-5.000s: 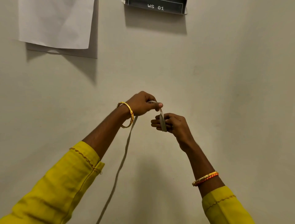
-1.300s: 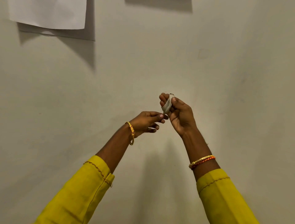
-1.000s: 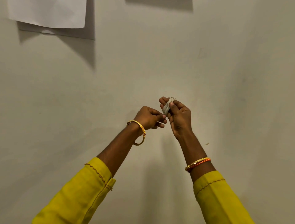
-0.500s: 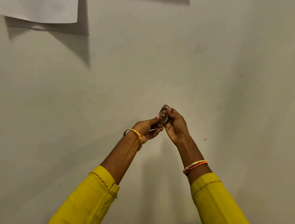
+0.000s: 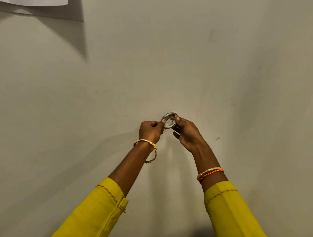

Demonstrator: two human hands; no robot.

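The coiled grey strip [image 5: 167, 125] has turned and now shows as an open ring. The left hand [image 5: 150, 131] pinches its eight o'clock edge and the right hand [image 5: 187, 133] its three o'clock edge, in front of the wall [image 5: 220, 76]. A paper sheet [image 5: 33, 2] hangs toward ten o'clock.

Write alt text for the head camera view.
The left hand and right hand each pinch one side of a small coil of grey band, held in front of a pale surface. Both arms wear yellow sleeves and bangles.
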